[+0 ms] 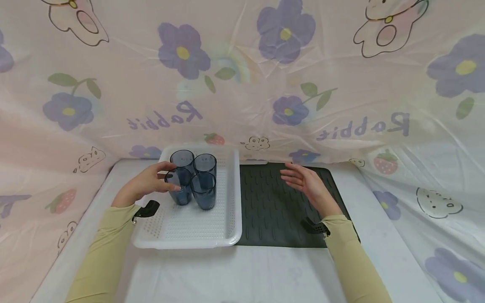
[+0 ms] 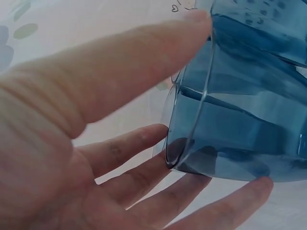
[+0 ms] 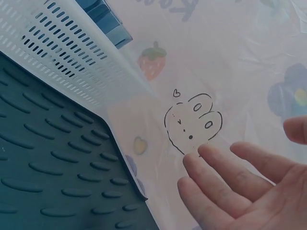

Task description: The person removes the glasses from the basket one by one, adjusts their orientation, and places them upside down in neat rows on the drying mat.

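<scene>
Though mirrored, prob. "Rabbit" txt (image 1: 165, 119) behind glasses (image 1: 204, 189)

The word "Rabbit" stands twice on the printed backdrop sheet (image 1: 125, 80), both times in mirror writing, so it runs from right to left. In the head view, one purple "Rabbit" (image 1: 164, 117) lies left of centre in the upper half of the frame; the other "Rabbit" (image 1: 363, 127) lies right of centre, a little lower. Each begins with a large R at its right end. The right wrist view shows purple letters (image 3: 180, 8) at its top edge, cut off, and a small heart sign (image 3: 176, 93) beside a line-drawn animal head (image 3: 194, 124).
</scene>
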Available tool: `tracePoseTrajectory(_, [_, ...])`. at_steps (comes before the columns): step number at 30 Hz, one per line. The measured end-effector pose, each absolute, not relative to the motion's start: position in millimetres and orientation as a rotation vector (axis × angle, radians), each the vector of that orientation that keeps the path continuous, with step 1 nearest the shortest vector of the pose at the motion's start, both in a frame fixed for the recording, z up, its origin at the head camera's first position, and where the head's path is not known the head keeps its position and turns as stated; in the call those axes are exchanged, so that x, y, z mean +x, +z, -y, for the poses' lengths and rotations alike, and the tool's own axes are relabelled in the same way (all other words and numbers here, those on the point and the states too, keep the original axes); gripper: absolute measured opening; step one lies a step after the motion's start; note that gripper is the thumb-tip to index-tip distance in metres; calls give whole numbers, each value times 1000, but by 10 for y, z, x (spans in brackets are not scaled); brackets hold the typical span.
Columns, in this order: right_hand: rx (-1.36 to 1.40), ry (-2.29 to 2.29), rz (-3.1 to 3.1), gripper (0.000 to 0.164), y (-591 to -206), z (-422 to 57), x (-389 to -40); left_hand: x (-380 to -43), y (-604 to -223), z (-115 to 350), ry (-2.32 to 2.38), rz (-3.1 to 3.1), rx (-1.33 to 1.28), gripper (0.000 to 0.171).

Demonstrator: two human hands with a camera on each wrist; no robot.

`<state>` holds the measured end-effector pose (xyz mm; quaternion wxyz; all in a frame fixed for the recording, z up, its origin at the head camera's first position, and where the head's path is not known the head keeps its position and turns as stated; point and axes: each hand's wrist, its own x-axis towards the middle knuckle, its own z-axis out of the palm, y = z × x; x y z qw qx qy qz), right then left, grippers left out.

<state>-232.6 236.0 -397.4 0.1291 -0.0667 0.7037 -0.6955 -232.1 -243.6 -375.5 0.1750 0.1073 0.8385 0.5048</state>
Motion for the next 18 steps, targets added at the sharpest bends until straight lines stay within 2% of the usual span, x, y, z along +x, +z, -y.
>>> tracePoseTrajectory(18, [-229,-2029,-2020,59,-4046,-2362,-2327,-2331,-3755,2393,1251,-2495,308,86])
